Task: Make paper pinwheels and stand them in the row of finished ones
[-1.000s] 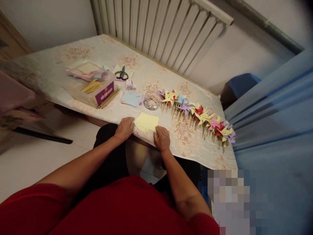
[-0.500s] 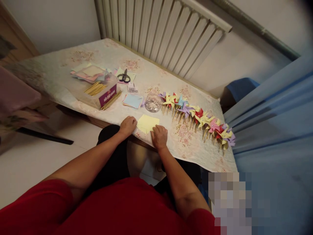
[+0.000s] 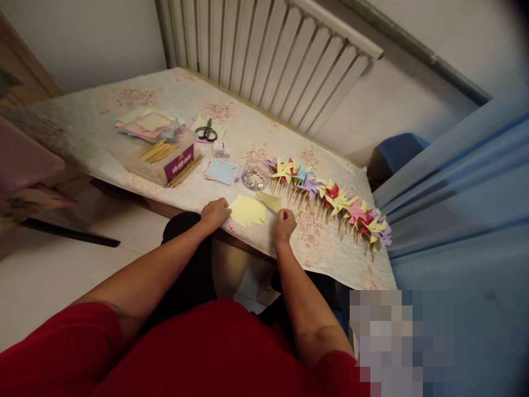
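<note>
My right hand (image 3: 285, 226) pinches the corner of a yellow paper sheet (image 3: 270, 201), which is lifted and tilted off the table. Below and to its left, more yellow paper with slits cut at its edges (image 3: 248, 210) lies flat near the table's front edge. The fingers of my left hand (image 3: 215, 213) are closed at the left edge of that flat paper. Just beyond it stand a clear round dish of small shiny pieces (image 3: 254, 177) and a stack of square paper with light blue on top (image 3: 221, 172).
Several finished paper pinwheels (image 3: 339, 203) on sticks lie in a row to the right. A clear plastic box (image 3: 151, 171) holds wooden sticks at the left, more sticks beside it. Black-handled scissors (image 3: 206, 132) rest on paper near small white boxes (image 3: 220, 149). A radiator (image 3: 264, 60) stands behind.
My right hand has moved right and raised one yellow sheet away from the yellow paper on the table. My left hand stays at the paper's left edge.
</note>
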A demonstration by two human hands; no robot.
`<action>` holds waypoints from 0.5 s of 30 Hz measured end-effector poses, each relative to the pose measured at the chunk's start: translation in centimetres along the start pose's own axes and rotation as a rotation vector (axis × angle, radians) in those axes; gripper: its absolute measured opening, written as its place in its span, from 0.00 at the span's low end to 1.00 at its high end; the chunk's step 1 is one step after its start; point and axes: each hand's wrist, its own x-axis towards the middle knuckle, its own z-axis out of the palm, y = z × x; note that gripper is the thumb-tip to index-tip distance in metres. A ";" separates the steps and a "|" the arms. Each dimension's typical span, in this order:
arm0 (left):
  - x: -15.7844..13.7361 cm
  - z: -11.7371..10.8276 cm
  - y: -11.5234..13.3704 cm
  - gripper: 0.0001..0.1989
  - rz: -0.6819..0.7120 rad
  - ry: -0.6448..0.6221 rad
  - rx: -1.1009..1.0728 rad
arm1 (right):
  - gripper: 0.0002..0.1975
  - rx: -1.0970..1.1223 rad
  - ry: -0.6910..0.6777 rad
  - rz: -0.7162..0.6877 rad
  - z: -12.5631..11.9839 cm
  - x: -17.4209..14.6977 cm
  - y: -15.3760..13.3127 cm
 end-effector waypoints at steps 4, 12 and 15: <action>0.0 0.3 0.2 0.13 -0.036 0.019 -0.031 | 0.10 0.012 0.077 0.068 -2.4 1.4 2.0; 0.1 0.0 0.2 0.08 -0.109 0.097 -0.563 | 0.09 0.000 0.192 0.175 -5.6 -0.3 6.1; 0.2 -1.0 0.3 0.08 -0.107 0.113 -0.690 | 0.09 -0.021 0.201 0.165 -5.6 -0.6 6.3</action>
